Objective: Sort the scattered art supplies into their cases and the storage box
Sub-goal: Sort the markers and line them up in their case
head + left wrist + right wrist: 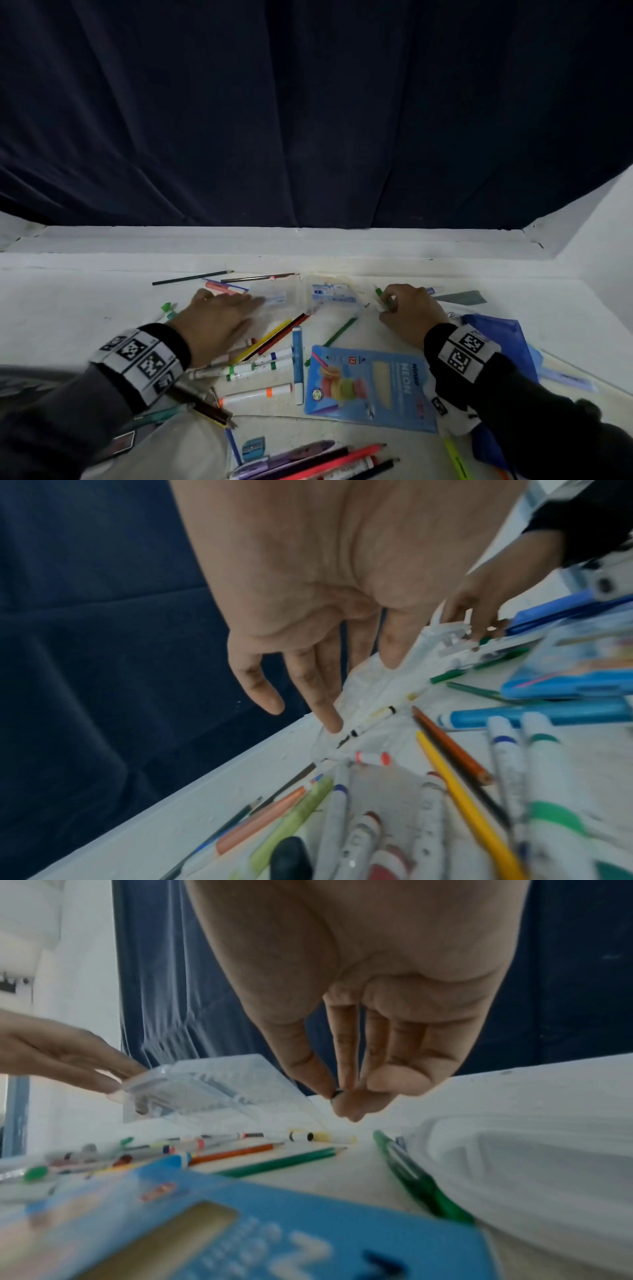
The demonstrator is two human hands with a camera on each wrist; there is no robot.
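My left hand (251, 305) lies flat with straight fingers, and its fingertips (114, 1089) touch the edge of a clear plastic case (329, 294) whose lid stands raised (205, 1093). To the right of the case, my right hand (388, 303) is curled, thumb and fingers pinching a small dark item (336, 1094) too small to identify. A green pen (411, 1172) lies on the table just under that hand. A blue NEON pencil packet (370, 387) lies flat near my right wrist. White markers (253, 368), a blue marker (297, 363) and coloured pencils (274, 337) are scattered between my hands.
A blue zip pouch (496, 329) sits at the right, behind my right wrist. Pens and pencils (318, 460) and a blue sharpener (252, 448) lie at the front edge. A translucent container (531, 1177) is on the right. A dark curtain (308, 120) hangs behind the white table (85, 308).
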